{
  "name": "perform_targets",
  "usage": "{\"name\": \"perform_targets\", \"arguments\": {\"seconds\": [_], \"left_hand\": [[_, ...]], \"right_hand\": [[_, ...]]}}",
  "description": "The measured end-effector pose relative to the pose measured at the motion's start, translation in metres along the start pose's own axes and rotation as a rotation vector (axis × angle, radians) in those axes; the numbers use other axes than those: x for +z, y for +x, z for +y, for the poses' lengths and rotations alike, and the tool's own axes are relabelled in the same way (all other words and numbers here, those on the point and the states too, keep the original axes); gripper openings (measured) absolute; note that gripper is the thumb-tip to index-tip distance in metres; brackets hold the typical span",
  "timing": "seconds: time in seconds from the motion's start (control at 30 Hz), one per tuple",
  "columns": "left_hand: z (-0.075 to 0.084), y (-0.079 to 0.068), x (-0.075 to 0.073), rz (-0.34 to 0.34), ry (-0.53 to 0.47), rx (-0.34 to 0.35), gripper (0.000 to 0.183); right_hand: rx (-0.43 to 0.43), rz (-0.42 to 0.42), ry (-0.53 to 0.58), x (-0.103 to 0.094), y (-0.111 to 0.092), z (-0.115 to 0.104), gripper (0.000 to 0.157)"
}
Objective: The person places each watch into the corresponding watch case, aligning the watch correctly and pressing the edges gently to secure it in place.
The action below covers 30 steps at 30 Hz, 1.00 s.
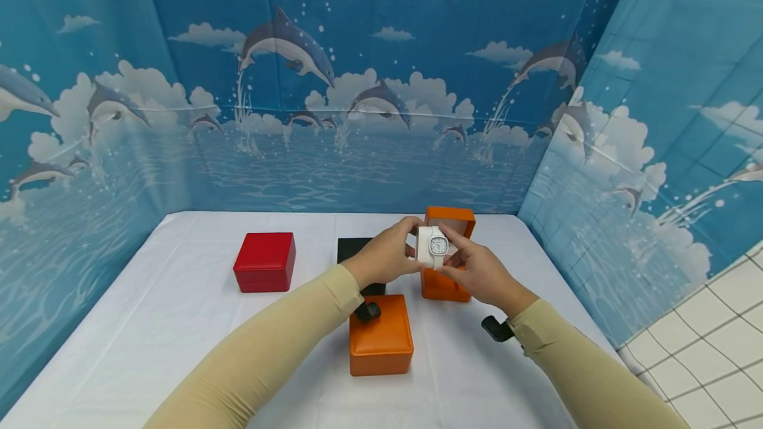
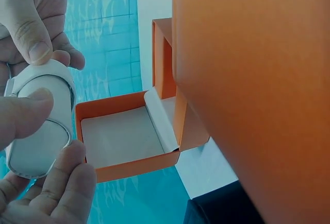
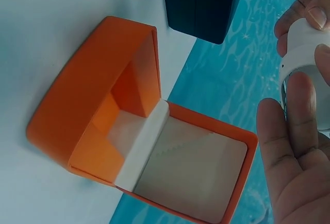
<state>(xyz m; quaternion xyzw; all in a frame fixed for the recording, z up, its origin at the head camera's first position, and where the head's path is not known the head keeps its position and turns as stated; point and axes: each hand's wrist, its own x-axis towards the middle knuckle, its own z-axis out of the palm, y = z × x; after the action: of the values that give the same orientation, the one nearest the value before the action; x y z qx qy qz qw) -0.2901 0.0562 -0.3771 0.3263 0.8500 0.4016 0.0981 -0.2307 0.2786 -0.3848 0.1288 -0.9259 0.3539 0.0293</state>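
Note:
A white wristwatch with a square-looking dial is wrapped round a white watch cushion, held up above the table. My left hand grips the cushion's left end, its thumb on the oval end face in the left wrist view. From the other side my right hand pinches the watch and cushion between thumb and fingers. Behind and below the hands stands an orange watch box with its lid raised. Its pale lining shows in the right wrist view.
A closed orange box stands nearer, under the left wrist. Partly hidden behind the left hand is a black box. Farther left sits a closed red box. A dolphin-print curtain hangs round the white table.

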Motion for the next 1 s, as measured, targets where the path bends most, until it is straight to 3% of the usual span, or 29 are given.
{"name": "perform_targets", "arguments": {"seconds": [1.0], "left_hand": [[-0.0005, -0.0020, -0.0032, -0.002, -0.035, 0.015, 0.082]], "right_hand": [[-0.016, -0.042, 0.123, -0.0022, 0.0041, 0.0023, 0.085]]}}
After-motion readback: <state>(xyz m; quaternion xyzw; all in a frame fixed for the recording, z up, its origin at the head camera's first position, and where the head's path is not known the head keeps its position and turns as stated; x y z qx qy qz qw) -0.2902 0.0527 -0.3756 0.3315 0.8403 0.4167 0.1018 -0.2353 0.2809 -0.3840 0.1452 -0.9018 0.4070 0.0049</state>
